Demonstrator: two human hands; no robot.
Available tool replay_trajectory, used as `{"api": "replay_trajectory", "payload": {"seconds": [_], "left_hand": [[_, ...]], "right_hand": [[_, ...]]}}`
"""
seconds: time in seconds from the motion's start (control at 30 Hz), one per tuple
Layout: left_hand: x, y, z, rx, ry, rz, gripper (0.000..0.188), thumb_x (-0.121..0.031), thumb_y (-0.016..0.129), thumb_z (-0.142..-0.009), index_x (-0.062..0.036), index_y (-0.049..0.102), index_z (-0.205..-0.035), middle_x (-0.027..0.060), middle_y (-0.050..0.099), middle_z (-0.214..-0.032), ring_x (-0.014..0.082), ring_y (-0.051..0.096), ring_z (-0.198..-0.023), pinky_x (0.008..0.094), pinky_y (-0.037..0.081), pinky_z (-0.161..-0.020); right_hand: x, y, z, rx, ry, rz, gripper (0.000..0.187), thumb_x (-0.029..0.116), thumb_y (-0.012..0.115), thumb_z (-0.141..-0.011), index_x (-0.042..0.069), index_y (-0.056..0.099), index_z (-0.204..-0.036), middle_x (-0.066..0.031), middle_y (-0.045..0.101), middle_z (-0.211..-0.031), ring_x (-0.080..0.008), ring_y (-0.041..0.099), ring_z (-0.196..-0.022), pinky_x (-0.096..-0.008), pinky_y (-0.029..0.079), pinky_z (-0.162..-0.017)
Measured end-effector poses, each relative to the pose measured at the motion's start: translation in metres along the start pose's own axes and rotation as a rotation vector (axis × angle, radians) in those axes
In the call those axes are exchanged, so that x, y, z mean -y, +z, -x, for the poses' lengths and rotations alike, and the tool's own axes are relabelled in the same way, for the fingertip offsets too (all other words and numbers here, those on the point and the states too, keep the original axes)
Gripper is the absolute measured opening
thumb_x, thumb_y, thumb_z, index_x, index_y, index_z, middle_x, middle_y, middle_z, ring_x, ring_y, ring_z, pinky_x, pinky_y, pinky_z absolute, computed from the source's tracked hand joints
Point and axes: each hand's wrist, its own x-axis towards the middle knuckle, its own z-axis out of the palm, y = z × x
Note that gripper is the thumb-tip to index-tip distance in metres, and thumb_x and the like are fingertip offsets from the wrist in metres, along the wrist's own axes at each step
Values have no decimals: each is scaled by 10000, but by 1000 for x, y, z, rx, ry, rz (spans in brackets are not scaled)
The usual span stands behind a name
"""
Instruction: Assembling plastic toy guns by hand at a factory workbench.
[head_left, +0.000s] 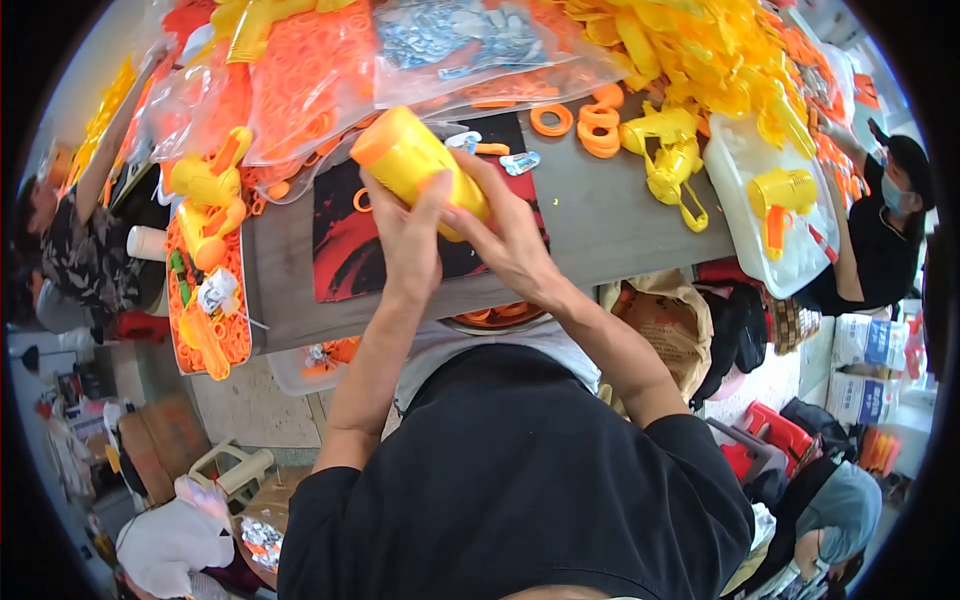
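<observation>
Between my two hands, above the table mat, is a yellow plastic barrel-shaped toy part point(415, 150) with an orange ring at its upper left end. My left hand point(408, 235) is wrapped round its lower left side, thumb lying across the front. From the right, my right hand point(508, 225) grips its lower end, with its fingers partly hidden behind the part. The black and red mat point(350, 260) lies beneath on the grey table point(590, 225). Just beyond my right hand are a small printed blue and white piece point(520, 163) and an orange piece point(491, 149).
Bags of orange rings point(310, 85) and blue-white pieces point(450, 40) line the back, beside a yellow parts heap point(700, 55). An orange parts tray point(240, 330) stands left; a white bin point(740, 190) stands right. A brown paper bag point(665, 335) sits below the table edge. Other people work around.
</observation>
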Motion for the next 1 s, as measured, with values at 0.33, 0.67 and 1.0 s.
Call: {"api": "replay_trajectory", "payload": {"seconds": [0.33, 0.67, 1.0], "left_hand": [[-31, -57, 15, 122, 223, -1058, 1288, -315, 915, -676, -127, 27, -1591, 162, 224, -1554, 344, 255, -1453, 471, 256, -1180], [-17, -48, -7, 254, 308, -1044, 728, -109, 884, -656, -51, 498, -1270, 117, 630, -1154, 266, 611, -1138, 462, 412, -1068], [1, -55, 9, 273, 271, -928, 680, -140, 909, -682, -42, 527, -1236, 126, 633, -1071, 287, 657, -999, 380, 528, -880]], "right_hand": [[-2, -37, 4, 81, 162, 42, 663, 191, 759, -848, -26, 487, -1411, -112, 657, -1201, -142, 611, -1097, -301, 498, -946], [-50, -230, -103, -392, -5, 1086, 232, 196, 620, -908, 24, 712, -1034, -166, 727, -882, -310, 702, -799, -403, 536, -700], [-171, -256, -109, -457, -230, 1472, 543, 208, 779, -719, 33, 564, -1186, -215, 640, -1126, -407, 597, -1071, -537, 486, -858]]}}
